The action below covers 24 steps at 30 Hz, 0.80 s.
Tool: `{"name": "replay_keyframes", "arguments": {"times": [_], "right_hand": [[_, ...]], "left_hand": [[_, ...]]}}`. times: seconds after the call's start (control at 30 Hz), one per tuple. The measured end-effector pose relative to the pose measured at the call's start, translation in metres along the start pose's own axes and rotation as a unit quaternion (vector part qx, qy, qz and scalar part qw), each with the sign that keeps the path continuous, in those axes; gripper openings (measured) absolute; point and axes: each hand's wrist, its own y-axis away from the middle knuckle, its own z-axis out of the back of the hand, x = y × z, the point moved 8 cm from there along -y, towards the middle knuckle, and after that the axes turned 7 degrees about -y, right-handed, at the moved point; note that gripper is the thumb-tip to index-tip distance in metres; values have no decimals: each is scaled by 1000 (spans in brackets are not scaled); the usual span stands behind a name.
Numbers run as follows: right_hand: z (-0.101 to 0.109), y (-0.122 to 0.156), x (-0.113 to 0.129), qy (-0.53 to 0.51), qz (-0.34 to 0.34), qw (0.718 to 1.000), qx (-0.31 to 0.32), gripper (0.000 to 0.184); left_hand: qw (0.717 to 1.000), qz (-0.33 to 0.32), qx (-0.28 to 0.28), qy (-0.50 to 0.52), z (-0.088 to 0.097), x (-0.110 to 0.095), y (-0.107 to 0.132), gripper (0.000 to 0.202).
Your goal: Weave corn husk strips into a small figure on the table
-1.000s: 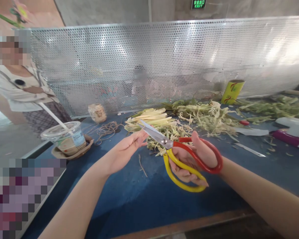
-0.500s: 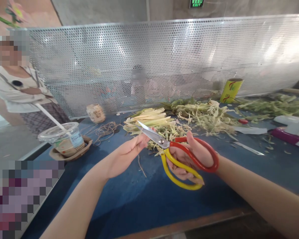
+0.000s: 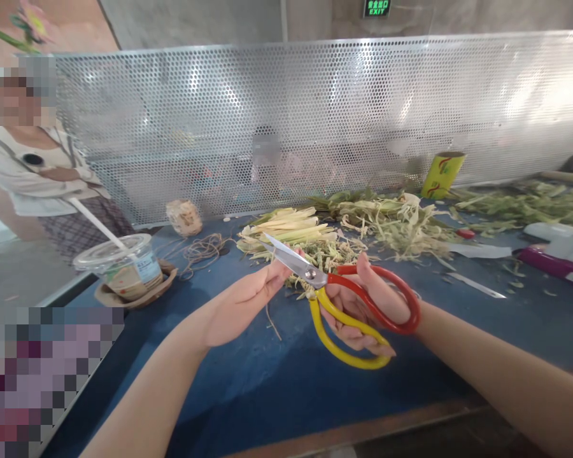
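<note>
Blue table (image 3: 267, 388): red-and-yellow-handled steel scissors (image 3: 321, 284)

A green sign (image 3: 377, 7) on the back wall reads "EXIT".

The blue table (image 3: 277, 388) bears husk strips (image 3: 396, 222), twine (image 3: 203, 247), a knife (image 3: 475, 286).

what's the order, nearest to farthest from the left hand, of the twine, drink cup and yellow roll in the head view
1. twine, just beyond the left hand, to its left
2. drink cup, farther out to the left
3. yellow roll, far right at the back
</note>
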Motion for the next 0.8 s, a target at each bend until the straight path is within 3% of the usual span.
{"name": "replay_keyframes", "arguments": {"times": [0.17,0.37,0.6,0.8], "right_hand": [[7,5,21,-21,46,997,-59,85],[19,9,42,-18,122,988,-90,85],[20,10,45,-6,119,990,-76,88],[16,10,50,12,125,991,-41,85]], "left_hand": [[995,23,59,-74,-6,10,3,48],[961,81,44,-259,21,33,7,34],[914,88,88,-385,6,43,1,25],[888,82,76,-446,6,50,1,17]]}}
